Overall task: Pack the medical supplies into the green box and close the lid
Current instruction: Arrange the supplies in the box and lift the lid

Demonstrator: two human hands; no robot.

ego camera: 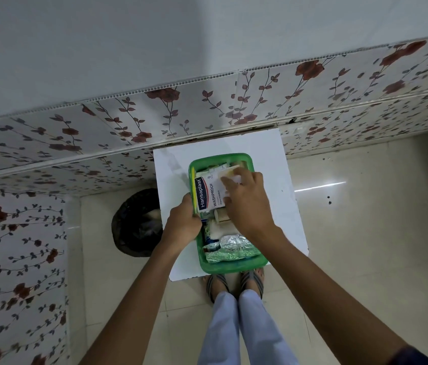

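Observation:
The green box (234, 267) sits open on a small white table (170, 175), filled with supplies. A white Hansaplast plaster box (205, 193) lies on top in the far half. A silver and green foil pack (230, 250) lies at the near end, with bandage rolls (222, 227) behind it. My left hand (184, 222) grips the box's left rim. My right hand (247, 201) reaches into the box, fingers pressing on the plaster box and a small white item (230, 173). No lid is in view.
A black bin (136, 222) with a dark liner stands on the floor left of the table. Floral-patterned wall panels run behind and to the left. My sandalled feet (234, 283) stand on beige floor tiles just before the table.

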